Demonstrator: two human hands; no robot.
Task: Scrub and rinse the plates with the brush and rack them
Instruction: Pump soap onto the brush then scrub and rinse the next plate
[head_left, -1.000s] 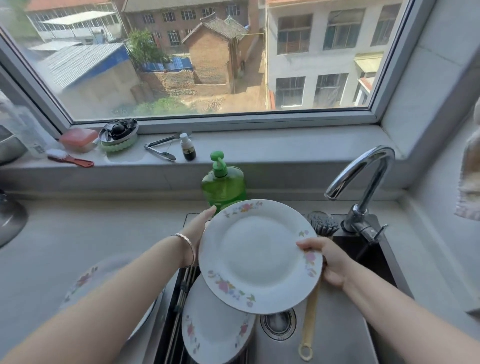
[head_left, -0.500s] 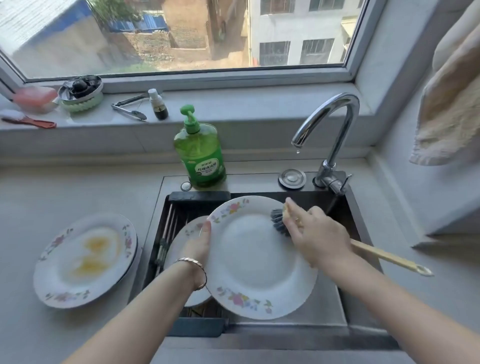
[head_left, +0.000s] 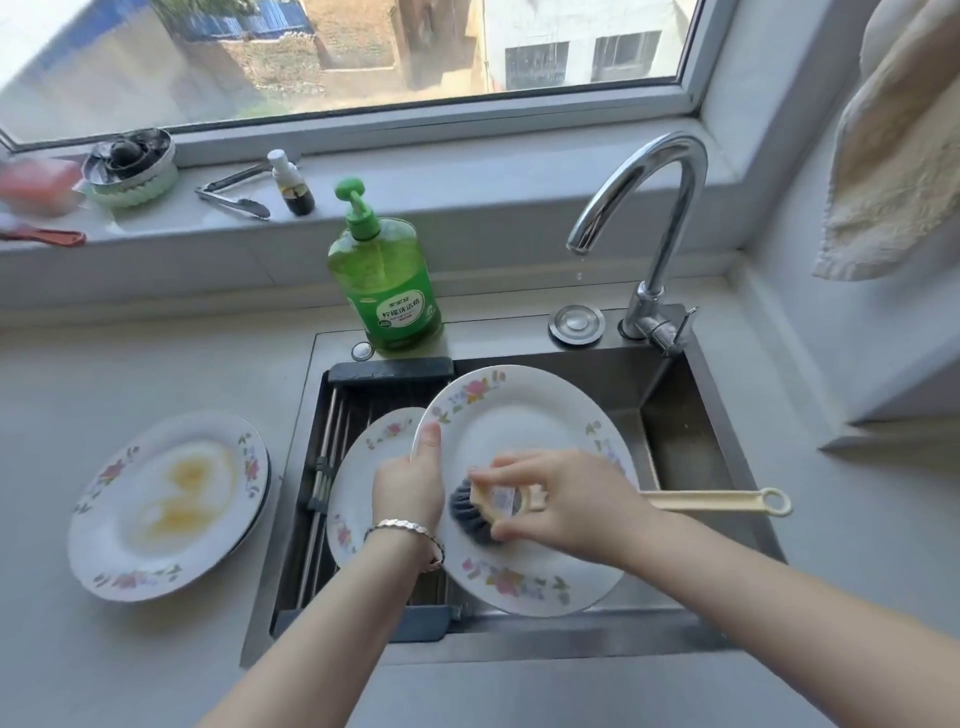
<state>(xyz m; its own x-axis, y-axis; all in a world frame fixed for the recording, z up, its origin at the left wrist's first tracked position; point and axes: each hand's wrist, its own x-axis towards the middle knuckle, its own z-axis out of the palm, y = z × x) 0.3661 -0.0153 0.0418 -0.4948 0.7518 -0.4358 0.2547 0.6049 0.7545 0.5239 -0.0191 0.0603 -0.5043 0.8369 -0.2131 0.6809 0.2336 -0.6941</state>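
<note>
Over the sink (head_left: 675, 441), the left hand (head_left: 408, 483) grips a flowered plate (head_left: 519, 421) by its left rim, thumb on its face, other fingers hidden behind. The right hand (head_left: 563, 501) pinches the brush (head_left: 717, 501) at its head with curled fingers, bristles pressed on that plate, handle pointing right. A second plate (head_left: 363, 467) lies in the rack (head_left: 332, 431), partly covered by the held plate and left wrist, and a yellow-smeared plate (head_left: 114, 519) sits on the counter (head_left: 78, 364) to the left; beyond stand a green soap bottle (head_left: 387, 280), the faucet (head_left: 670, 197), and tongs (head_left: 234, 197) on the sill (head_left: 467, 192).

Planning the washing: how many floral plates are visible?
3. A stained white floral plate on the counter, perhaps another beneath; a second plate in the metal rack; a third plate in the left hand.
</note>
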